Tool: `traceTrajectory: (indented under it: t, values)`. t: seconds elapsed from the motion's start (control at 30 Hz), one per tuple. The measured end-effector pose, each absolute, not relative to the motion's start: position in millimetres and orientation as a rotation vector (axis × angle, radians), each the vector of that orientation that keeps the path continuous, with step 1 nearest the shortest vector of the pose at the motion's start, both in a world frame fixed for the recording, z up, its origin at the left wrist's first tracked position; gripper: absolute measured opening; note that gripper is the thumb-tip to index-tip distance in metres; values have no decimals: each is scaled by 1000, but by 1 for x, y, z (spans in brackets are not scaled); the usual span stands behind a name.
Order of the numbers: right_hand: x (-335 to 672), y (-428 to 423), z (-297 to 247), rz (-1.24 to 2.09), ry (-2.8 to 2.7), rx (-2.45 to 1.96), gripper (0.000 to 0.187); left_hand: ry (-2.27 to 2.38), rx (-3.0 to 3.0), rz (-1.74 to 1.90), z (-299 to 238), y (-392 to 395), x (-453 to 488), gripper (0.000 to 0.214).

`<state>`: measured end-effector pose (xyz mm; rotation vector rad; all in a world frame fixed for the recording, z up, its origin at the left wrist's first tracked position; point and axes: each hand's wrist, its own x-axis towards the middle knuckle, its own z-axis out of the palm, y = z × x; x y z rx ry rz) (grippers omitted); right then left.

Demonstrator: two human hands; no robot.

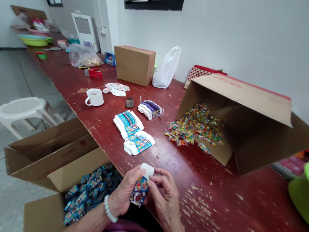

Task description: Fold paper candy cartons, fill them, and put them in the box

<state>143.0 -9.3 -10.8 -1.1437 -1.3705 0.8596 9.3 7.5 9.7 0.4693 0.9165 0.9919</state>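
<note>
Between my two hands, just over the table's front edge, is a small printed carton (139, 192), blue with colourful pictures. Its white top flap (147, 170) stands up. My left hand (123, 191), a beaded bracelet at the wrist, is closed around the carton's left side, thumb near the flap. From the right, my right hand (168, 197) pinches the carton's edge by the flap, its fingers bent. Stacks of flat blue cartons (128, 123) and more flat cartons (139, 143) lie ahead. Below on my left, an open cardboard box (49, 216) holds many filled blue cartons (89, 195).
A tipped cardboard box (258, 135) spills wrapped candies (196, 126) onto the red table (206, 193). Purple flat cartons (151, 109), a white mug (95, 97) and a closed box (134, 65) stand beyond. A green basin (304, 200) is at right, a white stool (22, 108) at left.
</note>
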Motion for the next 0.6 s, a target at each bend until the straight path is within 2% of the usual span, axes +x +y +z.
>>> traceTrajectory:
  t: [0.27, 0.37, 0.5, 0.6]
  values:
    - [138, -4, -3, 1149, -1079, -1124, 24, 840, 470, 887, 11, 9, 9, 53]
    - [141, -3, 0, 1087, -1249, -1146, 15, 827, 461, 857, 13, 10, 4, 59]
    - [152, -2, 10, 915, -1603, -1099, 13, 882, 531, 834, 13, 9, -1, 53]
    - [155, -1, 16, 958, -1604, -1106, 17, 904, 589, 839, 13, 9, -1, 44]
